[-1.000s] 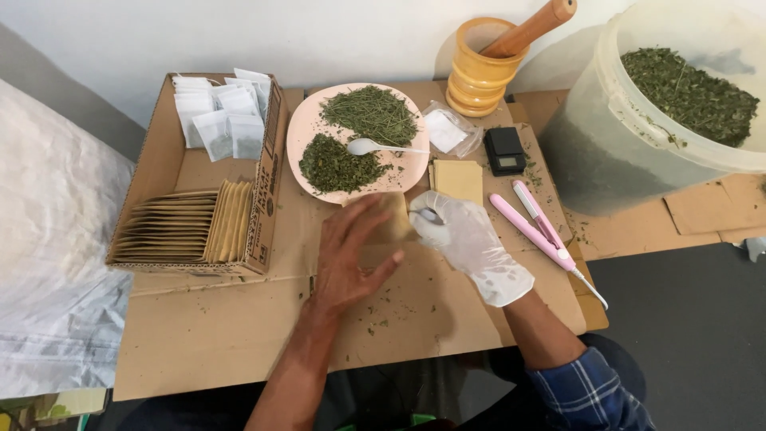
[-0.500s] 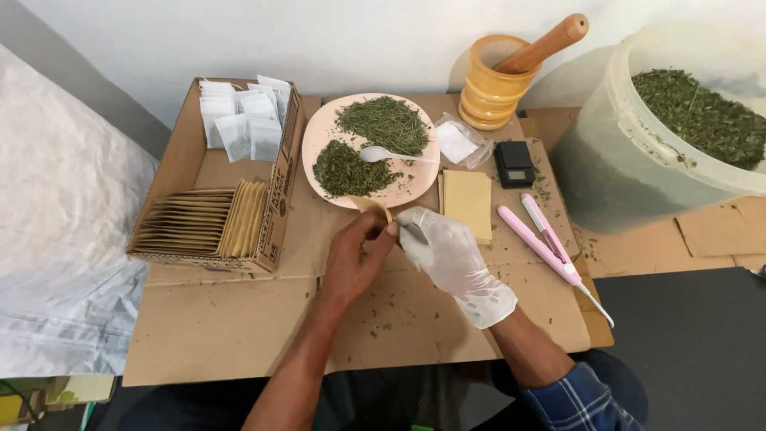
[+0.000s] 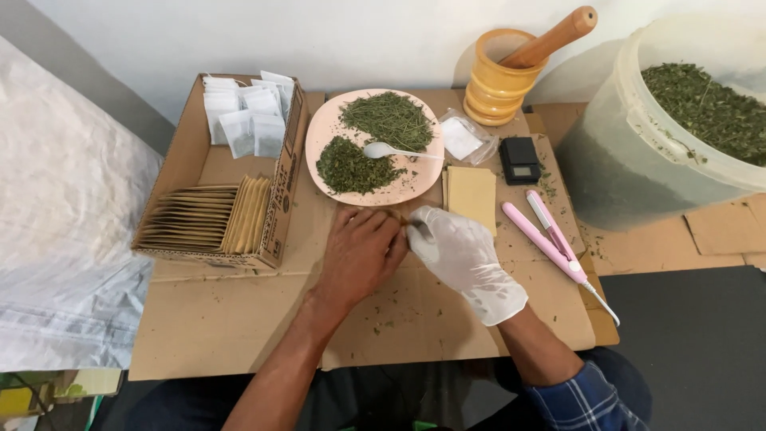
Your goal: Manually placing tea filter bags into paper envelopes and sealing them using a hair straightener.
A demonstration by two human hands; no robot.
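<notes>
At far left of the frame, a white woven sack (image 3: 64,239). Next to it, an open cardboard box (image 3: 177,152) holding small white sachets (image 3: 243,120) at its upper end and a fanned row of brown envelopes (image 3: 203,219) at its lower end. Underneath everything, flattened cardboard (image 3: 239,327) strewn with green flecks.

At centre, a pink plate (image 3: 319,132) bearing two heaps of dried herbs (image 3: 387,120), with a white spoon (image 3: 383,149) lying between them. Just below the plate's lower edge, the bare left hand (image 3: 359,251), palm down, fingers curled close and pinching a small brown envelope (image 3: 399,218), of which only a sliver shows. Touching it from the right, the white-gloved right hand (image 3: 455,247), fingers narrowed onto the same envelope; cannot tell what else, if anything, sits inside the gloved grip. Both hands meeting fingertip to fingertip over the cardboard.

Right of the hands, a flat stack of tan sheets (image 3: 472,191), and above it a clear plastic bag (image 3: 463,137). At upper centre-right, a yellow wooden mortar (image 3: 499,84) with a pestle (image 3: 558,36) leaning in it. Below the mortar, a small black scale (image 3: 520,160). Lower right of that, a pink sealer (image 3: 550,235) lying slantwise, jaws slightly apart. At far right, a large translucent bucket (image 3: 622,152) filled with dried green leaves (image 3: 710,112).
</notes>
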